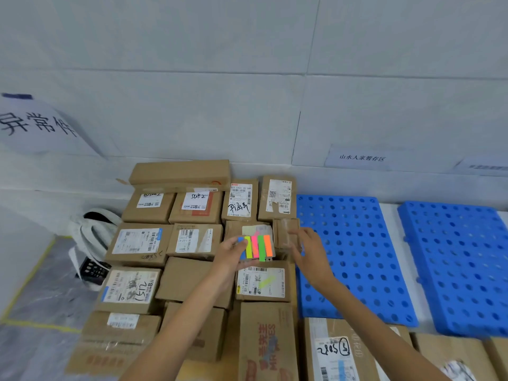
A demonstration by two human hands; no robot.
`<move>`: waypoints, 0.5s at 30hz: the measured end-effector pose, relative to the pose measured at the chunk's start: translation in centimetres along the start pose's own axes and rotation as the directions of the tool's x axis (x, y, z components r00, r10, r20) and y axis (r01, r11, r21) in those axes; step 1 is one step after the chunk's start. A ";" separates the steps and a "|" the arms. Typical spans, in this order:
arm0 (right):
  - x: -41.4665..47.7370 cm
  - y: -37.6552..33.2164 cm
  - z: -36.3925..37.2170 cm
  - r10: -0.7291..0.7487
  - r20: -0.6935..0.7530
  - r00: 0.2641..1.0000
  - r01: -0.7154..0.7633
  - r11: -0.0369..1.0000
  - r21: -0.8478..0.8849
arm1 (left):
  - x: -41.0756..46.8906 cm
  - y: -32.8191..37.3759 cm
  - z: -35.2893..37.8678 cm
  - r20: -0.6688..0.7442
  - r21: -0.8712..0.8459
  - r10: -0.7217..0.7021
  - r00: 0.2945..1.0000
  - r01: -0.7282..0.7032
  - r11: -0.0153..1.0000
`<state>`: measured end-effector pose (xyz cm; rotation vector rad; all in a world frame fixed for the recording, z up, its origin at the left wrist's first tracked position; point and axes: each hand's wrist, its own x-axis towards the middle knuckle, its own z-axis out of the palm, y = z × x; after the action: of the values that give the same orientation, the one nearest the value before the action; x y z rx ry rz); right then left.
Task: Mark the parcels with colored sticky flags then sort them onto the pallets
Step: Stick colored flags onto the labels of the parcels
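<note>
Left hand [229,250]: it holds a small card of bright sticky flags, blue, yellow, pink, green and orange [257,247]. The thumb and fingers are pinched on the card's left edge.

Right hand [309,251]: it is at 3 o'clock from the flag card, just beside it. The fingers are bent near a small brown cardboard box with clear tape [286,232]. I cannot tell if they grip the box or only touch it.

Parcels: a big pile of brown cardboard boxes with white paper labels [143,243] fills the floor at 9 o'clock from the hands.

Marked so far: one box with a barcode label at 6 o'clock from the card [261,283] has a yellow flag on it. A few other labels show a bit of blue at the edge. Most boxes show no flag.

Pallets: two flat blue plastic pallets with round holes [354,243] lie at 3 o'clock. No box sits on them.

How far: I think the job has only just begun. Most marking is left, and all the sorting.
</note>
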<state>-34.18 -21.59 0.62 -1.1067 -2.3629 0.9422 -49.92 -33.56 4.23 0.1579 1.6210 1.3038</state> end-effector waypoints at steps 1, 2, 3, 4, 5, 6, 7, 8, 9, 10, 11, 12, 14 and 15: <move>-0.1 -1.0 -0.3 -0.050 -0.014 0.999 0.050 0.999 0.003 | -0.4 0.1 -0.2 0.014 0.007 0.006 1.000 -0.007 1.000; -0.3 -2.1 -0.5 -0.105 -0.022 0.994 0.105 0.994 0.011 | -0.7 0.2 -0.3 0.023 0.007 0.015 1.000 -0.015 1.000; -0.6 -3.0 -0.6 -0.161 -0.026 0.987 0.162 0.987 0.017 | -1.2 0.4 -0.4 0.027 0.006 0.023 0.999 -0.023 1.000; -0.9 -3.9 -0.6 -0.217 -0.030 0.976 0.217 0.976 0.020 | -1.4 0.5 -0.4 0.030 -0.001 0.032 0.999 -0.032 0.999; -1.2 -4.5 -0.5 -0.264 -0.030 0.964 0.265 0.964 0.017 | -1.7 0.8 -0.4 0.032 -0.007 0.039 0.999 -0.039 0.999; -1.5 -5.0 -0.5 -0.302 -0.027 0.953 0.302 0.953 0.001 | -2.0 1.0 -0.4 0.037 -0.018 0.045 0.998 -0.045 0.999; -1.8 -5.4 -0.5 -0.329 -0.022 0.944 0.329 0.944 -0.026 | -2.3 1.2 -0.3 0.043 -0.026 0.051 0.998 -0.050 0.998; -2.1 -5.6 -0.5 -0.350 -0.014 0.937 0.349 0.935 -0.058 | -2.7 1.3 -0.2 0.053 -0.037 0.060 0.997 -0.058 0.998; -2.5 -5.9 -0.6 -0.366 -0.013 0.930 0.364 0.927 -0.094 | -3.1 1.4 0.0 0.062 -0.049 0.071 0.996 -0.068 0.996; -2.8 -6.0 -0.7 -0.382 -0.014 0.924 0.376 0.916 -0.138 | -3.5 1.5 0.2 0.068 -0.062 0.086 0.994 -0.081 0.995; -3.3 -6.0 -0.8 -0.400 -0.021 0.916 0.389 0.902 -0.190 | -3.8 1.5 0.4 0.068 -0.065 0.101 0.993 -0.096 0.993; -3.7 -6.0 -0.8 -0.413 -0.027 0.911 0.395 0.887 -0.241 | -4.0 1.5 0.6 0.058 -0.070 0.114 0.992 -0.109 0.992; -4.5 -5.9 -0.7 -0.414 -0.034 0.910 0.384 0.869 -0.311 | -4.3 1.5 1.1 0.036 -0.083 0.123 0.992 -0.120 0.989; -4.8 -5.9 -0.7 -0.410 -0.035 0.912 0.377 0.867 -0.327 | -4.5 1.5 1.4 0.033 -0.089 0.122 0.992 -0.119 0.989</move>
<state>-33.93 -27.83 5.02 -0.7003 -2.5690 0.3636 -47.41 -34.85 8.29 0.2295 1.5389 1.4521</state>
